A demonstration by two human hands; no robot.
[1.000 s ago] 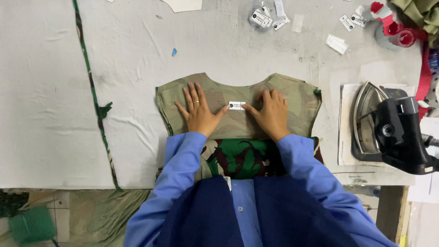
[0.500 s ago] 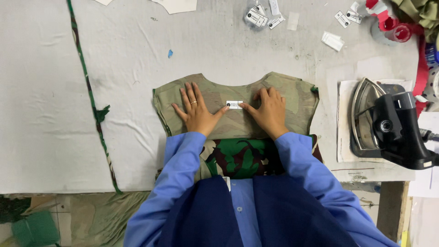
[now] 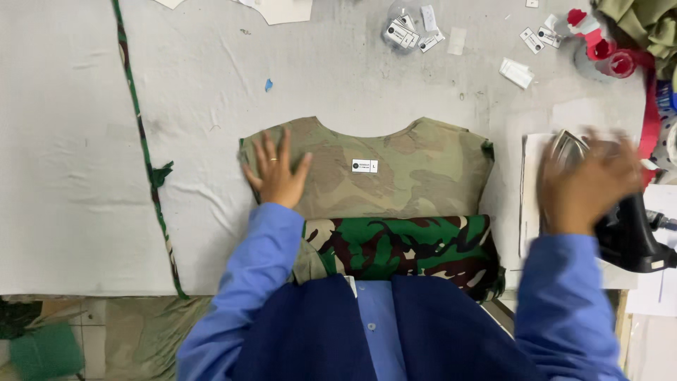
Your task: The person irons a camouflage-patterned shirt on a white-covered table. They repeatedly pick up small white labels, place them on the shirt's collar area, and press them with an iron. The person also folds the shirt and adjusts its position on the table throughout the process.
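Two hands: left hand (image 3: 276, 175), right hand (image 3: 587, 185). One garment (image 3: 395, 169), one iron (image 3: 624, 229), one label (image 3: 364, 166).

Even bright light, motion-blurred right hand (image 3: 589, 183)

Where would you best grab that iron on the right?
Probably by its dark handle, coming from above. The iron lies on a white pad with the handle uppermost, and the right hand is blurred over it. The left hand presses the camouflage garment.
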